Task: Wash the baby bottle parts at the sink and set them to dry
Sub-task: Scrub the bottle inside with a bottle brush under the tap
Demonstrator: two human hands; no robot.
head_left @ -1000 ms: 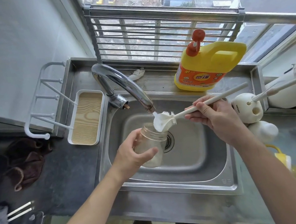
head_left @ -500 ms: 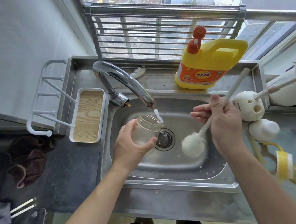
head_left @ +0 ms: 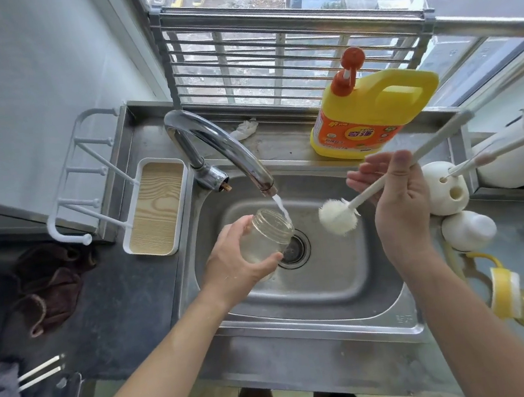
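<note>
Steel sink [head_left: 304, 329] set into a dark desk [head_left: 119, 317] beneath a barred window. Over the basin the clear bottle [head_left: 267, 234] lies tilted, its mouth toward the faucet [head_left: 212, 138], with the fingers and thumb of the left hand [head_left: 230, 269] wrapped round its wall. A thin stream of water [head_left: 282, 209] falls at the right edge of that mouth; whether it goes in I cannot tell. Just right of the bottle, and apart from it, the foamy head of the bottle brush [head_left: 338, 218] hangs over the basin, its long handle pinched in the right hand [head_left: 398, 207]. Behind stands a yellow detergent jug [head_left: 372, 110]. A white drying rack [head_left: 155, 209] sits left of the sink, and a white brush holder [head_left: 445, 187] sits right of it.
</note>
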